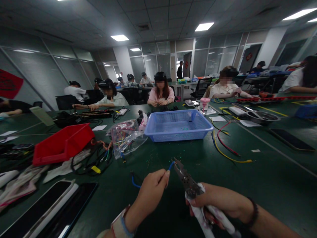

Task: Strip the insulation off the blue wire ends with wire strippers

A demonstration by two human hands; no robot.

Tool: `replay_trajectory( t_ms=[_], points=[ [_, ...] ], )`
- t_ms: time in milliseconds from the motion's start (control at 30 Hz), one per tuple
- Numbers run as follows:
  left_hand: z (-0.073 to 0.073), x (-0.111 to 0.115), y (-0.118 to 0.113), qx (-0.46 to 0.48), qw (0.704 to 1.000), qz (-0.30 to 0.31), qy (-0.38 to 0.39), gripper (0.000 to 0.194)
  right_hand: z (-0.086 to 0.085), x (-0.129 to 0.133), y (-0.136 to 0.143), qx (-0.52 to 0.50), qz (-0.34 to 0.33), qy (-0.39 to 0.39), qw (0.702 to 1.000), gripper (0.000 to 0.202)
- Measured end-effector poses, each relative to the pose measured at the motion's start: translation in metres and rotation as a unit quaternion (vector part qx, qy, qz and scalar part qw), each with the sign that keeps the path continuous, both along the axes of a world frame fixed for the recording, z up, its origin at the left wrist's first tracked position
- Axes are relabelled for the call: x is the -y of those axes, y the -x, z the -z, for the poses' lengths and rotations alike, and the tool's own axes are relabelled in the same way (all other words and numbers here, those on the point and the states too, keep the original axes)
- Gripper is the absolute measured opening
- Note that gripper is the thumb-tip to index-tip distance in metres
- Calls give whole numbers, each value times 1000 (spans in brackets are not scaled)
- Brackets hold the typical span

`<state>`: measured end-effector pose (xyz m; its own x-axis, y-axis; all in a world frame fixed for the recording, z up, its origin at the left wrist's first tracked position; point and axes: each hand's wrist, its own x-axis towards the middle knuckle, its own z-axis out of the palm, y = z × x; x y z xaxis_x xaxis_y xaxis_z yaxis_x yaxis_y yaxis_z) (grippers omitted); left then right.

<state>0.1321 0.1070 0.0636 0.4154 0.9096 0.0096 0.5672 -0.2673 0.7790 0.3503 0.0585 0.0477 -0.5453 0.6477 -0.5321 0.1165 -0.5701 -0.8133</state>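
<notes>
My left hand [155, 183] pinches a short blue wire [170, 166], whose tip points up and to the right. Its other end [135, 182] curves out on the left side of the hand. My right hand [210, 200] is wrapped round the handles of wire strippers [187, 181], which have white wrapping on the grips. The jaws look slightly parted and are right beside the wire's tip; whether they touch it I cannot tell. Small green and copper-coloured scraps lie on the green table [158, 153] just beyond.
A blue mesh basket [178, 136] stands ahead, next to a clear bag [128, 138] of wires. To the left are a red bin [61, 143], black cables and phones [81, 201]. Yellow and red wires [231, 157] lie at right, near another phone [292, 139]. Several people sit beyond.
</notes>
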Motion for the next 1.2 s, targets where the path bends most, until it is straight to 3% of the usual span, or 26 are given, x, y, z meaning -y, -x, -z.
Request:
replay_trajectory(
  t_ms=[333, 533, 767, 1000, 1200],
  points=[
    [9, -9, 0, 126, 983, 24, 132, 45, 4, -1, 0, 12, 6, 4, 1000, 23],
    [14, -12, 1, 150, 971, 25, 182, 46, 3, -1, 1, 11, 11, 8, 1000, 25],
    [15, -10, -1, 153, 971, 23, 185, 47, -7, 0, 5, -14, 13, 45, 999, 41],
    [12, -9, -1, 139, 976, 32, 166, 46, 1, -1, 1, -68, 6, 66, 996, 43],
    [10, -7, -1, 123, 980, 32, 153, 47, -1, 1, 3, -55, 10, 44, 997, 42]
  ],
)
